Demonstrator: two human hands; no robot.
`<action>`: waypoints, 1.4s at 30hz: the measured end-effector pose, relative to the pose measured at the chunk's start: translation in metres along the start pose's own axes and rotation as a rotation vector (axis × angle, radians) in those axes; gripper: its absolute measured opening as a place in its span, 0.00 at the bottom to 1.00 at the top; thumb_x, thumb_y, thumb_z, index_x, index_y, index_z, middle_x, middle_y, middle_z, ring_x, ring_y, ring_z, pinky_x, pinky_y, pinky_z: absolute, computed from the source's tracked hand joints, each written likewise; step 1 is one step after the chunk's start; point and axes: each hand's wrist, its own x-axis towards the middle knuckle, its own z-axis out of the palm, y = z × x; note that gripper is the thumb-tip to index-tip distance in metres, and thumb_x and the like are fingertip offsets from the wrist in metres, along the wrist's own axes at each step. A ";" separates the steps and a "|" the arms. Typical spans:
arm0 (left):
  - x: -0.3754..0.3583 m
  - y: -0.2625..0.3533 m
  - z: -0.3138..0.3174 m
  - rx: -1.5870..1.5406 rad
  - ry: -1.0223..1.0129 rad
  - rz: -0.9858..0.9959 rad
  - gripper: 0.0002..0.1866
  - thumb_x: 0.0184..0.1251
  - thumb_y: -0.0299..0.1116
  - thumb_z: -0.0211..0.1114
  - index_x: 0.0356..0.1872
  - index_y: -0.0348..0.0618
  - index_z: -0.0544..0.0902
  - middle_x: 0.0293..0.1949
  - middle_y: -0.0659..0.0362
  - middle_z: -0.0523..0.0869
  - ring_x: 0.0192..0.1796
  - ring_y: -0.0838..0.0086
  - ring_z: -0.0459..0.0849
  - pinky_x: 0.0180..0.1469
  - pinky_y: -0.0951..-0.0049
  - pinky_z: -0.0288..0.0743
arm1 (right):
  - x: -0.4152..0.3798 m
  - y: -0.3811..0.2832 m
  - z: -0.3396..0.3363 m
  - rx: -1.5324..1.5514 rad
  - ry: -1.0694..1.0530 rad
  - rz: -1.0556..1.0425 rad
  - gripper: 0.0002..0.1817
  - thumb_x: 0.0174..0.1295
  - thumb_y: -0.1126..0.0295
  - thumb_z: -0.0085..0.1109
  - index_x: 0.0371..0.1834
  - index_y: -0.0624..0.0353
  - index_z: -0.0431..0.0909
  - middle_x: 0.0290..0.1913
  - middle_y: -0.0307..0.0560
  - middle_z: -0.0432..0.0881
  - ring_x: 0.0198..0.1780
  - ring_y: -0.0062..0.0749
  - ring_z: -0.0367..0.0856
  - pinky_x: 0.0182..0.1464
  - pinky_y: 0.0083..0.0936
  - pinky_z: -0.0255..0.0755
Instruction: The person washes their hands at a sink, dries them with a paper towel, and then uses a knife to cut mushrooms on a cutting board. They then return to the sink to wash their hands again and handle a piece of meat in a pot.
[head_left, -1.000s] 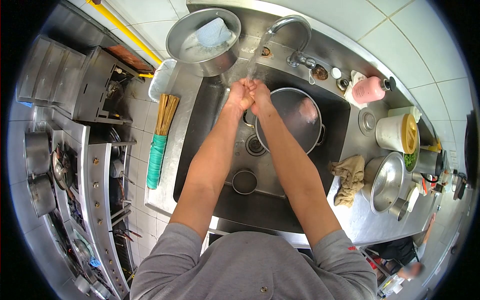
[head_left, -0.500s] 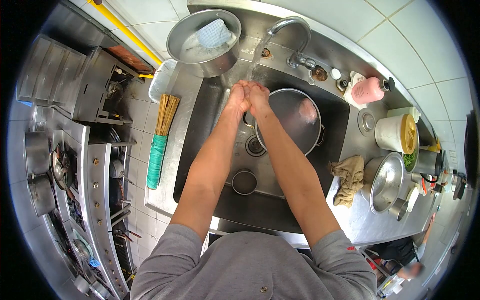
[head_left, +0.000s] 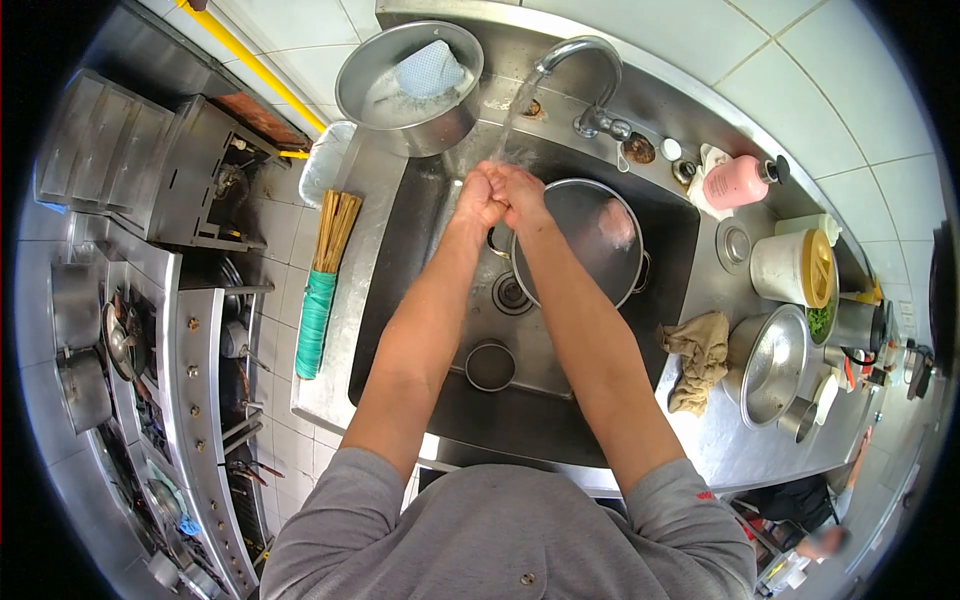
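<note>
My left hand (head_left: 478, 200) and my right hand (head_left: 520, 192) are clasped together under the running tap (head_left: 592, 58), above the sink (head_left: 425, 215). Both hands' fingers are curled in against each other, and whatever may lie between them is hidden. Water splashes where the stream meets them. Just right of the hands, a large round pot (head_left: 640, 232) sits in the sink, with a pale pink lump (head_left: 615, 224) in its dark inside. Nearer to me, a small round metal cup (head_left: 490, 365) rests on the sink bottom beside the drain (head_left: 511, 293).
A deep pot (head_left: 440, 130) with suds and a blue cloth (head_left: 430, 70) stands behind left. At left lies a bamboo brush (head_left: 318, 310). Right are a pink pump bottle (head_left: 738, 183), brown rag (head_left: 698, 358), metal bowls (head_left: 770, 365) and a lidded tub (head_left: 785, 268). Another person (head_left: 800, 505) is at far right.
My clasped hands have shifted very slightly and rubbed against each other under the stream. More spray shows around them. The pots and cup stay where they were.
</note>
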 end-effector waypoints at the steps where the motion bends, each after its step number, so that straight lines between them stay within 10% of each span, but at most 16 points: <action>1: 0.000 -0.003 0.004 -0.016 0.058 0.032 0.15 0.76 0.31 0.47 0.24 0.48 0.71 0.18 0.66 0.70 0.17 0.81 0.67 0.17 0.80 0.60 | 0.000 -0.002 -0.002 -0.054 0.006 -0.011 0.03 0.64 0.76 0.63 0.34 0.65 0.80 0.31 0.45 0.83 0.28 0.29 0.81 0.29 0.25 0.77; 9: 0.002 -0.002 0.013 0.022 0.380 0.138 0.16 0.73 0.32 0.58 0.21 0.48 0.72 0.16 0.63 0.70 0.19 0.73 0.70 0.22 0.74 0.67 | -0.005 -0.016 -0.046 -0.629 0.337 -0.678 0.12 0.63 0.68 0.64 0.27 0.64 0.78 0.27 0.47 0.79 0.28 0.31 0.75 0.33 0.31 0.68; 12: 0.016 -0.001 -0.012 0.649 0.428 0.250 0.07 0.67 0.32 0.65 0.43 0.44 0.81 0.35 0.54 0.83 0.38 0.66 0.83 0.38 0.65 0.80 | -0.033 -0.052 -0.073 -0.820 0.394 -0.925 0.10 0.62 0.66 0.66 0.32 0.62 0.78 0.32 0.44 0.79 0.33 0.28 0.75 0.39 0.29 0.69; 15: -0.042 -0.001 0.031 1.933 0.618 0.402 0.34 0.60 0.33 0.70 0.69 0.45 0.70 0.65 0.44 0.74 0.68 0.54 0.73 0.67 0.48 0.68 | -0.070 -0.097 -0.075 -0.875 0.613 -1.334 0.10 0.58 0.71 0.67 0.31 0.63 0.75 0.24 0.47 0.70 0.37 0.46 0.76 0.44 0.40 0.70; 18: -0.069 0.003 0.032 2.368 0.415 0.377 0.50 0.53 0.31 0.73 0.78 0.49 0.55 0.80 0.48 0.50 0.82 0.53 0.42 0.79 0.43 0.36 | -0.059 -0.119 -0.104 -0.999 0.502 -1.047 0.14 0.56 0.70 0.69 0.40 0.61 0.75 0.28 0.47 0.76 0.38 0.45 0.79 0.47 0.37 0.73; 21: -0.081 0.004 0.023 2.422 0.384 0.296 0.50 0.53 0.31 0.72 0.79 0.51 0.55 0.80 0.48 0.48 0.83 0.54 0.38 0.79 0.40 0.31 | -0.054 -0.134 -0.111 -0.892 0.263 -0.754 0.15 0.57 0.69 0.68 0.43 0.63 0.75 0.36 0.52 0.83 0.40 0.40 0.83 0.48 0.32 0.74; 42: -0.109 0.009 0.004 2.520 0.366 0.248 0.47 0.55 0.28 0.68 0.78 0.50 0.56 0.80 0.47 0.49 0.82 0.52 0.40 0.78 0.37 0.35 | -0.061 -0.138 -0.097 -0.927 0.206 -0.680 0.14 0.55 0.68 0.68 0.42 0.62 0.78 0.36 0.51 0.85 0.40 0.36 0.83 0.46 0.30 0.75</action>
